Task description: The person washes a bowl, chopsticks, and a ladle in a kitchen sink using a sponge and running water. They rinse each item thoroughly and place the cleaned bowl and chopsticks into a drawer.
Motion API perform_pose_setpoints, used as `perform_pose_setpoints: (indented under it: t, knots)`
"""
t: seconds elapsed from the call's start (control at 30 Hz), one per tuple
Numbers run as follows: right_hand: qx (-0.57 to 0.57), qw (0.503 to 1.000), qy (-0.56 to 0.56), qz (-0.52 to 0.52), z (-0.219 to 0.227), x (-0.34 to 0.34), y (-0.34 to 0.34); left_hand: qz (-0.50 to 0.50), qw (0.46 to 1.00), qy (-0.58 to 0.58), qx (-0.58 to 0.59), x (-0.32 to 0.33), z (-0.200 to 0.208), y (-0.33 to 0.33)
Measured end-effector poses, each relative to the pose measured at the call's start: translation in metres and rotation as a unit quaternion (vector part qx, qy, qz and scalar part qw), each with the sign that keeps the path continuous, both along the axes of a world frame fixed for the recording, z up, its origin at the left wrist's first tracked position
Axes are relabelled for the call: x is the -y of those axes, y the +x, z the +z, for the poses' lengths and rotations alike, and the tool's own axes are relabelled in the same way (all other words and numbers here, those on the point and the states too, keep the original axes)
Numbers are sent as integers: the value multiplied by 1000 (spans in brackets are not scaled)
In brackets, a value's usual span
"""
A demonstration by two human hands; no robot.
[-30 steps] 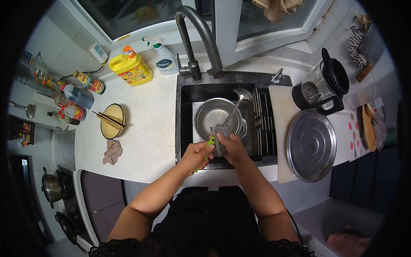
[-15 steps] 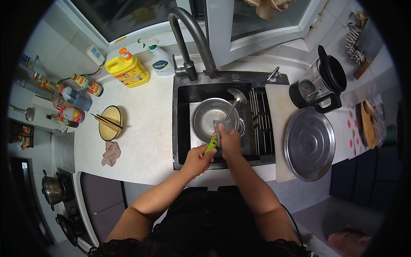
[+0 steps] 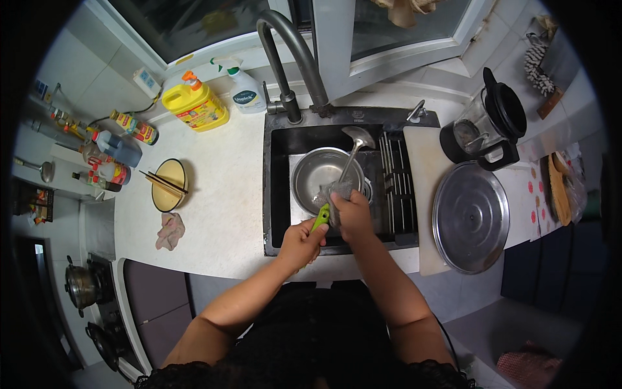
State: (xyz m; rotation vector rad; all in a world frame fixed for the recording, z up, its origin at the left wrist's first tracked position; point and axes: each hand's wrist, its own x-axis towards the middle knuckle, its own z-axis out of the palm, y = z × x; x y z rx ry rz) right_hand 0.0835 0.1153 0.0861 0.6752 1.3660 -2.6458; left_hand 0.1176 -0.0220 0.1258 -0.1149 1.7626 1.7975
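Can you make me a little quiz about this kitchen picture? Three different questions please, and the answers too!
1. Which hand grips the grey cloth?
2. True or false: the silver pot is in the black sink.
3. What lies across the yellowish bowl? A) a spoon B) chopsticks C) a lid

Key:
1. The right hand; the left hand holds something green.
2. True.
3. B.
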Motion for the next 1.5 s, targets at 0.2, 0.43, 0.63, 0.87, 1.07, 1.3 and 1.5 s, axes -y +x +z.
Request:
perform_pose_setpoints:
  t: [0.2, 0.43, 0.63, 0.87, 1.07, 1.3, 1.5]
  knots:
    - [114, 983, 131, -65, 10, 15, -6, 16, 998, -49, -39, -5, -2, 0]
    - [52, 997, -7, -61, -2, 9, -14, 2, 995, -75, -63, -2, -1, 8]
    - [2, 986, 65, -156, -19, -15, -48, -26, 998, -53, -9, -4, 15, 11]
    - [129, 953, 212, -175, -42, -17, -67, -15, 999, -28, 41, -5, 26, 9]
    - [161, 935, 225, -220, -29, -22, -78, -32, 998, -26, 48, -4, 23, 9]
    - [99, 966, 233, -60, -28, 19, -26, 30, 997, -46, 44, 3, 7, 1]
    - [188, 971, 127, 74, 27, 3, -29, 50, 997, -2, 57, 8, 7, -8]
